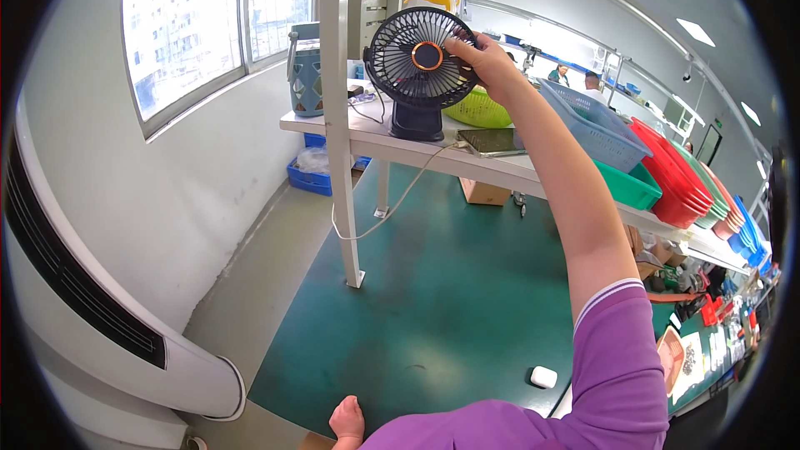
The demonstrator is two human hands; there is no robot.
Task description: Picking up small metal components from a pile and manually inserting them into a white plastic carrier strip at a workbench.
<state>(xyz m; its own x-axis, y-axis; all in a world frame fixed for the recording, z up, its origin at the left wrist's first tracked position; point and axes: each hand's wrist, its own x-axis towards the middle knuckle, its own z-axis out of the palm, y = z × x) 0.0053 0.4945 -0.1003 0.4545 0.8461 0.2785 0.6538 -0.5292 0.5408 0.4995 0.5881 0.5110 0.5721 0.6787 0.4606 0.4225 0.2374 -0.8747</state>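
A black desk fan (417,58) with an orange ring round its hub stands upright on a white shelf (375,146). Raised and stretched forward, my right hand (487,62) grips the right side of the fan's round grille, thumb across the front and the other fingers partly hidden. My left hand (347,421) is curled closed low down, by the near edge of the green tabletop (400,325); what is inside it, if anything, is hidden. A dark flat device (493,142) lies right of the fan's base, with a white cable (398,200) drooping below the shelf.
A white post (337,133) rises left of the fan. Behind it stand a blue-grey container (307,75) and a lime basket (481,108). Stacked blue baskets (596,129) and red trays (671,175) line the shelf's right. A white case (543,377) lies on the green top.
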